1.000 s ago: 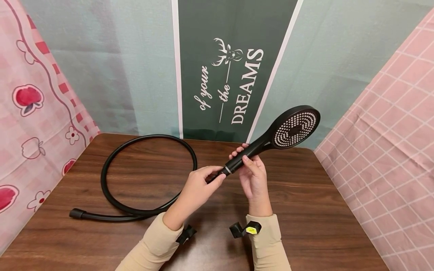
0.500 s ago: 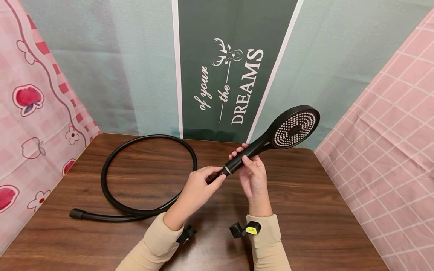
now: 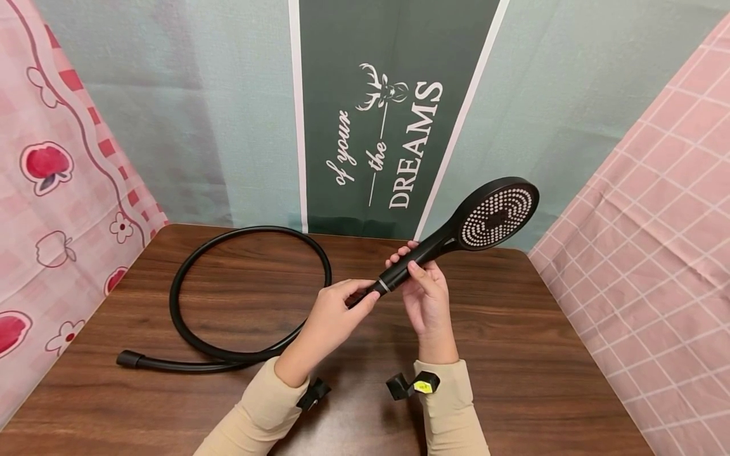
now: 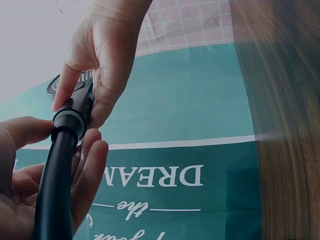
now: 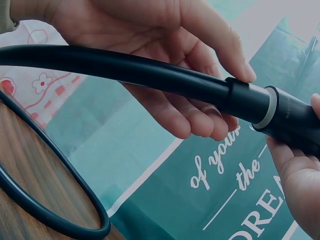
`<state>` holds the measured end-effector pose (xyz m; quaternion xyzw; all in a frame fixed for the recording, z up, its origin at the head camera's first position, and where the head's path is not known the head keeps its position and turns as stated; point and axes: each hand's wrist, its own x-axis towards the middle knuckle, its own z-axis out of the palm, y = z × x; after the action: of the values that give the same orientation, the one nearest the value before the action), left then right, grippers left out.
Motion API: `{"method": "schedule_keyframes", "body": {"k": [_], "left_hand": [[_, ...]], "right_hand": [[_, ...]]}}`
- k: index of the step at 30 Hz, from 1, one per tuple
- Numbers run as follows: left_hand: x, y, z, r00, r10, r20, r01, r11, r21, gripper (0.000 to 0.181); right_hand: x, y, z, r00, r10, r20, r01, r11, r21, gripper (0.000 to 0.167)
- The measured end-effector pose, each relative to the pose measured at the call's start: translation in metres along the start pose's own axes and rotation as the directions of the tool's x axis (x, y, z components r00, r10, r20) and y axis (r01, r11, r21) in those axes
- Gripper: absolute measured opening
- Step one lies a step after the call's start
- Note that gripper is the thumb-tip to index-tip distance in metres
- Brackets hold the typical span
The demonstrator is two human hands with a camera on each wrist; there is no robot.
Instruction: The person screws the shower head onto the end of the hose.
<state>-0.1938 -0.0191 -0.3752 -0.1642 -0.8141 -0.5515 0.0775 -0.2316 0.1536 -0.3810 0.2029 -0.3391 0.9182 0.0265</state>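
Observation:
A black handheld shower head (image 3: 496, 218) tilts up to the right above the table, its dotted spray face turned toward the head camera. Its handle (image 3: 416, 259) is held in my right hand (image 3: 428, 297), thumb in front and fingertips behind. My left hand (image 3: 333, 316) pinches the end collar (image 5: 245, 99) of a black shower hose (image 3: 173, 304) between thumb and fingers. That collar meets the bottom of the handle, where a pale ring (image 5: 271, 107) shows at the joint. In the left wrist view the hose (image 4: 54, 185) runs back across my left palm.
The hose lies in a large loop on the left of the wooden table (image 3: 513, 354), its other end fitting (image 3: 130, 359) near the left edge. Cloth backdrops (image 3: 245, 126) stand behind and on both sides. Each wrist carries a small black camera mount (image 3: 399, 386).

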Motion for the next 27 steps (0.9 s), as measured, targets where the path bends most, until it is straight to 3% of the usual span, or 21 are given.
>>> {"method": "schedule_keyframes", "body": {"k": [12,20,27], "left_hand": [[0.0004,-0.0008,0.0013,1.0,0.027,0.004,-0.027,0.999,0.031,0.019],[-0.0004,0.0005,-0.0001,1.0,-0.012,0.004,0.012,1.0,0.005,0.021],[-0.0005,0.0007,-0.0006,1.0,-0.005,0.015,0.005,1.0,0.0,0.019]], "right_hand": [[0.0004,-0.0004,-0.0011,1.0,0.001,-0.004,-0.001,1.0,0.002,0.027],[-0.0003,-0.001,-0.0013,1.0,0.0,-0.008,0.0,1.0,0.014,0.026],[-0.0003,-0.0017,-0.0011,1.0,0.0,-0.004,0.0,1.0,0.012,0.026]]}}
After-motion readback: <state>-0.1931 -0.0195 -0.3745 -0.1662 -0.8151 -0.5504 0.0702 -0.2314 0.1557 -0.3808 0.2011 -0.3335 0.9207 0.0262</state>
